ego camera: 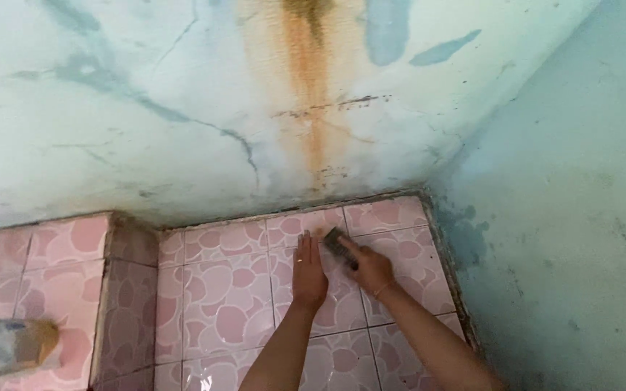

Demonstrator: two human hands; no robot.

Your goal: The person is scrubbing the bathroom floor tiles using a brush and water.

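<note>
My right hand (372,268) grips a small dark scrubbing block (337,244) and presses it against the pink patterned wall tiles (226,297), near their top edge. Just to its left, my left hand (309,271) lies flat on the same tiles with fingers together and pointing up, holding nothing. A ring shows on one finger. Both forearms reach up from the bottom of the view.
Above the tiles rises a pale green painted wall (182,108) with cracks and a brown rust streak (309,80). A second green wall (574,239) meets it at the right corner. A tiled ledge (52,261) juts out at left, with a blurred bottle (5,347) on it.
</note>
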